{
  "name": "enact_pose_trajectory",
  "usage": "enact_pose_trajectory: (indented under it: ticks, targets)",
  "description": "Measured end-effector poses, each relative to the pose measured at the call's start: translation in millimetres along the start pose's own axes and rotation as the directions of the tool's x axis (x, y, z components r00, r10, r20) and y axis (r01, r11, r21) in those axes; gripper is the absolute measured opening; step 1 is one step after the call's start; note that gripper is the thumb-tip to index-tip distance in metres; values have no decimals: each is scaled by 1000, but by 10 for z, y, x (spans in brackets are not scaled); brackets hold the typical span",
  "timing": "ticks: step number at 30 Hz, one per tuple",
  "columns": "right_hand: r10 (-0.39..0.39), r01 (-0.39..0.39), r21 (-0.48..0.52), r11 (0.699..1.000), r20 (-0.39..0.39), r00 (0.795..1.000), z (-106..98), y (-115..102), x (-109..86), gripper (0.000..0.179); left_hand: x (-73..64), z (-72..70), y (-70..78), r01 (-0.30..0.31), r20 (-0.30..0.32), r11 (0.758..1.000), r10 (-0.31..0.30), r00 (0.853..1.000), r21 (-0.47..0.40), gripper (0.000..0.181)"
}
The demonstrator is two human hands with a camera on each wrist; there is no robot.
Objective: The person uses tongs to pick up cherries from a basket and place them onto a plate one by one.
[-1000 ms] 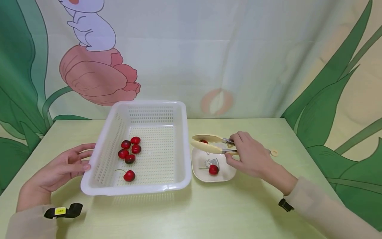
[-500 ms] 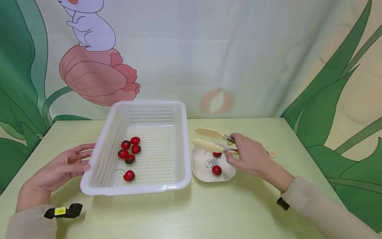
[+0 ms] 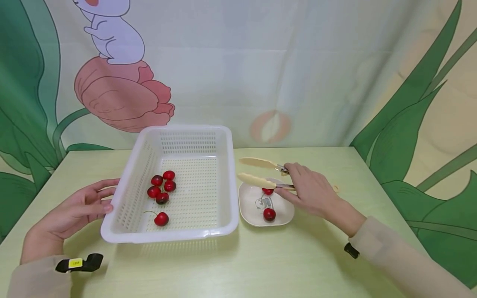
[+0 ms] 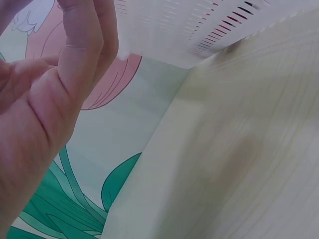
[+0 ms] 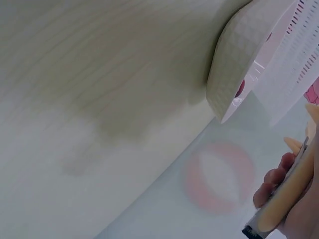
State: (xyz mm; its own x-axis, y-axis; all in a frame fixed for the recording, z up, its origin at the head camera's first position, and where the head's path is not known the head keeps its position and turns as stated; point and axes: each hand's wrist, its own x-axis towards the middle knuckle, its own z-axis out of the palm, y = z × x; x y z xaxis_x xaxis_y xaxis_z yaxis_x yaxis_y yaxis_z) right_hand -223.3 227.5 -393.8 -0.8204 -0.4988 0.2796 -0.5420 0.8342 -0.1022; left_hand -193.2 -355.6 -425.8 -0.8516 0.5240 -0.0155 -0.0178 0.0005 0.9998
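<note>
My right hand point(image 3: 311, 188) grips a pair of cream-tipped tongs point(image 3: 257, 181), whose two arms stand spread over the back of a small square white dish point(image 3: 247, 211). Two red cherries lie in this dish: one cherry point(image 3: 269, 214) near the front, the other point(image 3: 267, 191) partly hidden by the lower tong arm. At the left, my left hand point(image 3: 80, 207) holds the side rim of a white plastic basket point(image 3: 169, 236), thumb on the rim. Several dark red cherries point(image 3: 162, 198) are clustered inside the basket, and a single stemmed cherry point(image 3: 162, 219) lies nearer its front.
Basket and dish stand side by side on a pale wood-grain table point(image 3: 261, 265). Behind the table's back edge hangs a printed curtain point(image 3: 316, 82) with a rabbit, flowers and green leaves. Black straps point(image 3: 79, 263) cross both sleeves.
The tongs have spread and let go of a cherry, which has dropped into the dish. The front cherry has rolled slightly. My left hand and the basket have stayed put.
</note>
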Motion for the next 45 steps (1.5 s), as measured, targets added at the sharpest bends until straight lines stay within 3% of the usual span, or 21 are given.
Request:
enact_pose_trajectory:
  ticks: [23,32,45]
  targets:
    - [76,-76,37,996,6,997,-16,92,87,64,-52,15,-8,35,-12,999,-35,999,6,51]
    - [91,-89,-61,994,27,996,-26,72,154,70,-44,9,-16,25,-10,999,-25,1000,23,52]
    - [86,-86,-26,996,10,996,-114,86,273,67,-18,13,16,25,-15,999,-25,1000,21,52]
